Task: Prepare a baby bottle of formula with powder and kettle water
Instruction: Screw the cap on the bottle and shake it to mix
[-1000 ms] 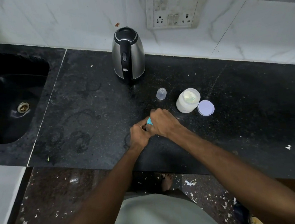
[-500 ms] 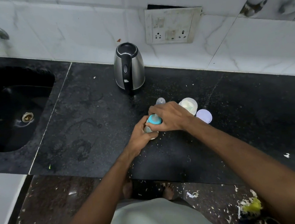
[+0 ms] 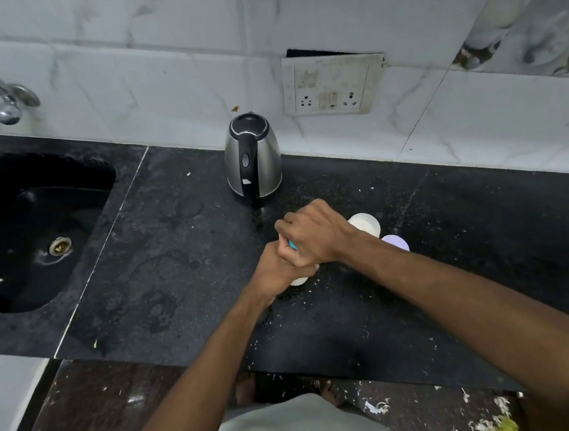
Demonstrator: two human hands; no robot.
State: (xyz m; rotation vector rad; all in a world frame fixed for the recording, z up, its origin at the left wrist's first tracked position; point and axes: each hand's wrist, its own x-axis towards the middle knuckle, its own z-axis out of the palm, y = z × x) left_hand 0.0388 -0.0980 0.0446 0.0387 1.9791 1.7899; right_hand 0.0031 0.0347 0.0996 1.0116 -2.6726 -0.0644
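Observation:
A baby bottle (image 3: 298,280) stands on the black counter, mostly hidden; only its whitish base and a sliver of its teal collar (image 3: 292,245) show. My left hand (image 3: 276,273) is wrapped around the bottle's body. My right hand (image 3: 314,235) is closed over the bottle's top and covers the collar and teat. Just right of my hands sits the open white powder jar (image 3: 366,223), with its pale lilac lid (image 3: 397,241) lying flat beside it. The steel kettle (image 3: 253,156) with a black handle stands behind, against the wall.
A black sink (image 3: 36,230) with a tap (image 3: 4,99) lies to the left. A wall socket plate (image 3: 332,85) hangs above the counter (image 3: 177,259). White specks dot the counter. The counter's front edge runs below my forearms, with littered floor beneath.
My right hand has closed further over the bottle's top, now hiding most of the teal collar and the clear cap behind it. The camera tilted up a little.

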